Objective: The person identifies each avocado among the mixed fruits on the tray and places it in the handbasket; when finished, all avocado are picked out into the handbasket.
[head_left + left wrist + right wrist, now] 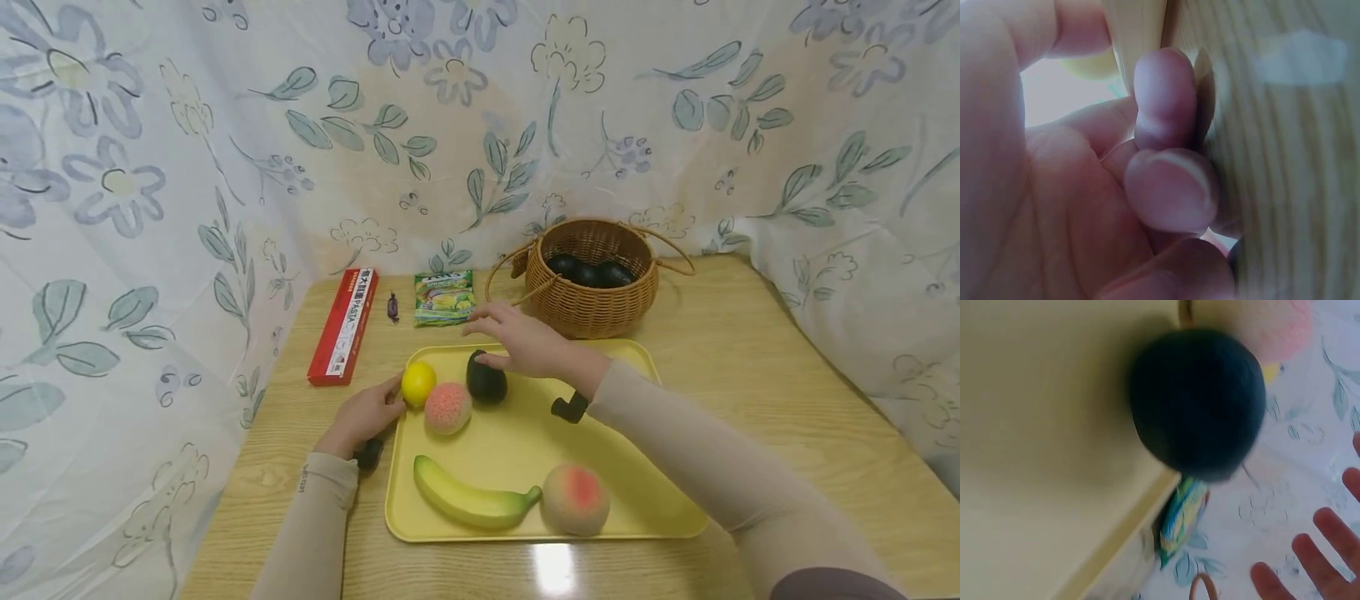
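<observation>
My left hand (367, 415) is at the left rim of the yellow tray (517, 535), beside a lemon (418, 384). In the left wrist view its fingers (1169, 187) are curled low against the wood, close to the tray's outer wall (1138, 28). Over the tray's far side, my right hand (528, 340) reaches with fingers spread and nothing held. Under it on the tray is a dark avocado (487, 382), which in the right wrist view (1200, 403) stands apart from the fingertips (1266, 581). A bumpy pink round fruit (448, 408) lies between avocado and lemon.
A banana (472, 498) and a large peach (576, 500) lie along the tray's near side. Behind the tray stands a wicker basket (592, 304) holding several dark fruits. A green packet (444, 298), a small wrapped candy (393, 308) and a red pasta box (342, 327) lie at back left.
</observation>
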### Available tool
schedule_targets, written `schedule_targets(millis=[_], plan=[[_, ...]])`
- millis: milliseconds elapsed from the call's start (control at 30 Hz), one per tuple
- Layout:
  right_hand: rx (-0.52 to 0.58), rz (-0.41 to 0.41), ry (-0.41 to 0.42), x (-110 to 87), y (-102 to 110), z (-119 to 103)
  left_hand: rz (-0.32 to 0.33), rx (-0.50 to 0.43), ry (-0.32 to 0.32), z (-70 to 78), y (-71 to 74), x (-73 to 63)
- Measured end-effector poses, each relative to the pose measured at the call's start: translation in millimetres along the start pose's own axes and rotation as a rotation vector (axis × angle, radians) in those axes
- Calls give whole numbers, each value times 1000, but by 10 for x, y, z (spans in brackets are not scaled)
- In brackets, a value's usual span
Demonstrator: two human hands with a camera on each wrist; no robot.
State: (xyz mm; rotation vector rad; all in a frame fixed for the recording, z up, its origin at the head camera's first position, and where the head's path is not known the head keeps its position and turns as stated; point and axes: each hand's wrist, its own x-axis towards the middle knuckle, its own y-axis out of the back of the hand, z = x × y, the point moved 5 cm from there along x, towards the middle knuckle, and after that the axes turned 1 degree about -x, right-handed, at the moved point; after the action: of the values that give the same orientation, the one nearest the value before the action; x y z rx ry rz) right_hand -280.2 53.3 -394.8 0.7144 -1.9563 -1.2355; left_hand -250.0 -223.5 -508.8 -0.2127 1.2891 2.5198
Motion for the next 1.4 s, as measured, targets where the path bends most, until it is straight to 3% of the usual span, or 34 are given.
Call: schedule_targets(millis=[200, 400, 567, 733, 1033, 1400], plan=[[-9, -178, 34, 92, -342, -42, 11, 15, -8, -3, 15, 3], [-4, -406, -45, 69, -611, 36, 4, 15, 4, 3, 12, 1], [43, -457, -65, -10, -672, 81, -2, 8, 6, 27, 1, -10], [15, -426, -49, -82, -682, 135, 7, 9, 3, 32, 6, -15], [73, -344, -63, -203, -668, 228, 12, 21, 3, 27, -10, -27], [38, -95, -53, -221, -124, 298, 10, 5, 13, 37, -6, -23]])
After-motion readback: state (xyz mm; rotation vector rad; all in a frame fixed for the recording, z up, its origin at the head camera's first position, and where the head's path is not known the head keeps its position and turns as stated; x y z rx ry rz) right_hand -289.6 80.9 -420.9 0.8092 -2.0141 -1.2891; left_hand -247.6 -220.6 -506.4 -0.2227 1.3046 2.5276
